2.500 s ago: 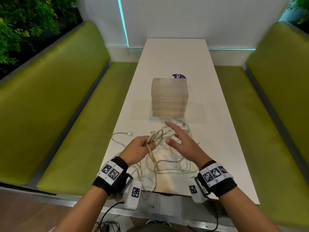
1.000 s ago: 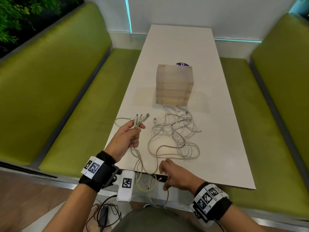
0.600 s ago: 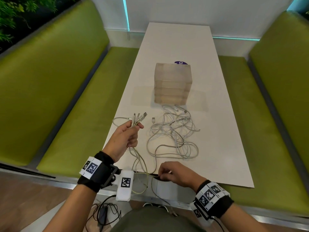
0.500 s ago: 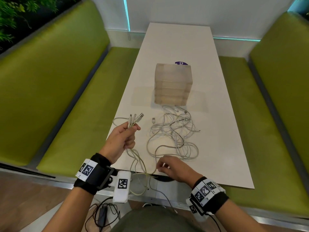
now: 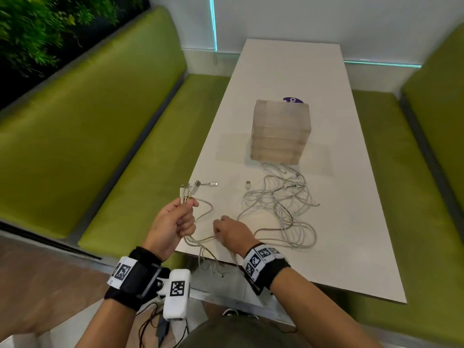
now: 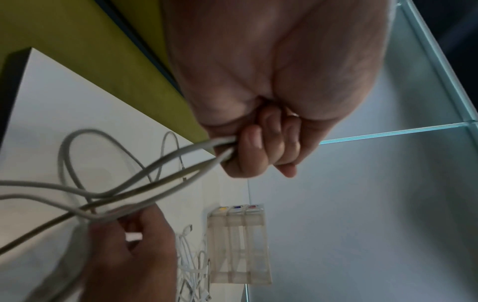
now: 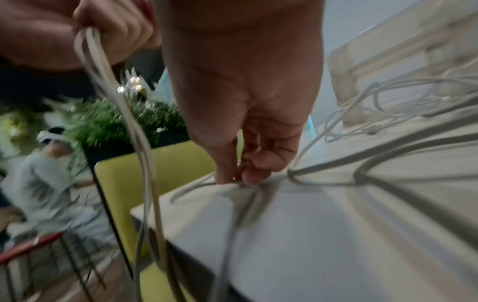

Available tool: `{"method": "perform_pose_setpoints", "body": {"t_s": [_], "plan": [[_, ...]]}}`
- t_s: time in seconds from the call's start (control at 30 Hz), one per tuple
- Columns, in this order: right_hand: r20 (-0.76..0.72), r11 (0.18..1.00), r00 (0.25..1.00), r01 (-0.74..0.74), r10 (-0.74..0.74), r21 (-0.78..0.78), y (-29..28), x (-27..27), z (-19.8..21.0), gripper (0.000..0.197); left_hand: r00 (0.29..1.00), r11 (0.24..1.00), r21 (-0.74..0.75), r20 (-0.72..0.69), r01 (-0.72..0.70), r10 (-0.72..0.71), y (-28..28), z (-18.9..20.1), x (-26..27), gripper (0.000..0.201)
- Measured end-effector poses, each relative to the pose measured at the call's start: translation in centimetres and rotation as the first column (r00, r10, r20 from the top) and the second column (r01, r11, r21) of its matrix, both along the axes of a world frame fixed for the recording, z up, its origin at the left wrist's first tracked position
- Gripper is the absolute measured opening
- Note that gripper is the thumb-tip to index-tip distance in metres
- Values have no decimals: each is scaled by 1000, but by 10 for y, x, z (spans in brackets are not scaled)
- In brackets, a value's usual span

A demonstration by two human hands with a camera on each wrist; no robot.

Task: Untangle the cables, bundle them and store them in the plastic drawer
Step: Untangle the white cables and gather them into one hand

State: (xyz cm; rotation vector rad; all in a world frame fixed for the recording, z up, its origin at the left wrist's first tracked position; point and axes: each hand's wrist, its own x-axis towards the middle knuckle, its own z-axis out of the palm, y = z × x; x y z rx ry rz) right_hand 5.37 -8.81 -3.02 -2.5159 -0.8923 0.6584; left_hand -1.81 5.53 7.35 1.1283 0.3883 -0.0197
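Observation:
My left hand (image 5: 185,209) is raised over the table's near left corner and grips several white cable ends, their connectors (image 5: 188,190) sticking up above the fist. The strands (image 6: 145,179) run down from that fist (image 6: 258,157) and over the front edge. My right hand (image 5: 220,226) lies low on the table just right of it, fingertips (image 7: 227,177) pinching cable strands; the left wrist view shows a white connector (image 6: 133,237) in that hand. A loose tangle of white cables (image 5: 281,204) lies on the white table (image 5: 351,234). Behind it stands the translucent plastic drawer unit (image 5: 280,133), drawers closed.
Green benches (image 5: 105,136) flank the table on both sides. A purple sticker (image 5: 292,99) lies behind the drawer unit. Some cable loops hang over the table's front edge (image 5: 213,267). A person sits far behind, blurred, in the right wrist view (image 7: 49,163).
My right hand has come up from the table's front edge onto the table, close to my left hand, bringing cable strands with it. The left hand still holds the cable ends up.

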Motion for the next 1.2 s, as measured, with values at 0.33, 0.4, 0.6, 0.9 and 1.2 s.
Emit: {"method": "perform_pose_setpoints", "body": {"t_s": [0.33, 0.4, 0.6, 0.9, 1.2], "plan": [[-91, 973, 976, 207, -197, 107, -28, 25, 22, 28, 996, 998, -29, -64, -57, 55, -8, -17, 10, 21], [-50, 988, 991, 125, -121, 87, -9, 27, 17, 36, 996, 998, -24, -66, -55, 54, -8, -17, 10, 21], [-58, 998, 998, -25, 22, -61, 27, 28, 12, 34, 995, 998, -17, -70, -68, 67, -5, -14, 7, 22], [-257, 866, 858, 485, -445, 119, -14, 44, 4, 42, 992, 995, 14, -84, -94, 95, -7, -13, 15, 21], [-469, 567, 856, 502, -217, 653, -64, 9, 90, 25, 988, 997, -54, -145, -57, 48, -22, -19, 25, 21]]}}
